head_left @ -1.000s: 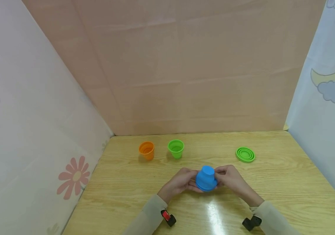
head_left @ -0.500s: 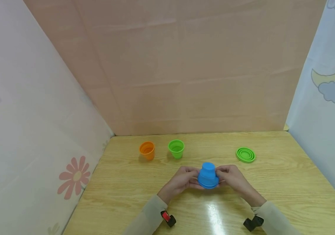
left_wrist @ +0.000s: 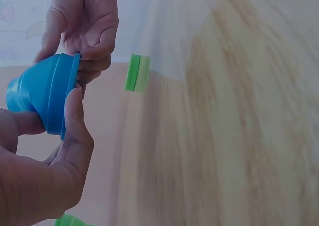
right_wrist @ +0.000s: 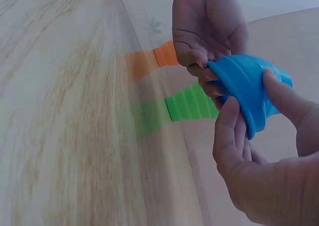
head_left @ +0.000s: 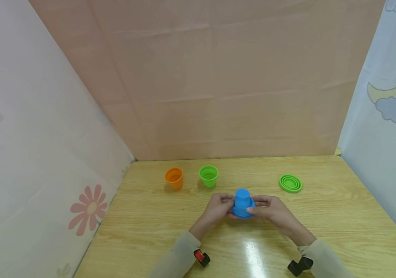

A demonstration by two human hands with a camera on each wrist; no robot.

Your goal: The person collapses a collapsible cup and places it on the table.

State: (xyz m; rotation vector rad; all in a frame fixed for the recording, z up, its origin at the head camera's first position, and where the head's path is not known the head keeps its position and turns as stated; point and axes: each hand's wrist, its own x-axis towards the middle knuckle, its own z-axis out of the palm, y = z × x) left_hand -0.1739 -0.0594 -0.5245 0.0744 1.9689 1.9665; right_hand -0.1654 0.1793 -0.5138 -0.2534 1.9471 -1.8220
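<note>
A blue collapsible cup (head_left: 242, 203) is held between both hands above the table, its narrow base up and its wide rim down. Its wall is partly folded and looks uneven in the wrist views. My left hand (head_left: 216, 208) pinches the cup's left side, thumb on the wall and fingers at the rim (left_wrist: 71, 96). From the other side my right hand (head_left: 276, 214) grips it, the thumb pressing on the blue wall and fingers under the rim. The inside of the cup is mostly hidden.
Behind the hands stand an orange cup (head_left: 174, 178) and a green cup (head_left: 208, 176), both extended with mouths up. A flattened green cup (head_left: 290, 183) lies at the right on the wooden table (head_left: 142, 239). Covered walls enclose the back and sides.
The blue cup has shifted slightly and turned in the hands, and its narrow part stands more upright. The right thumb has moved onto the front of its wall. The other cups stay put.
</note>
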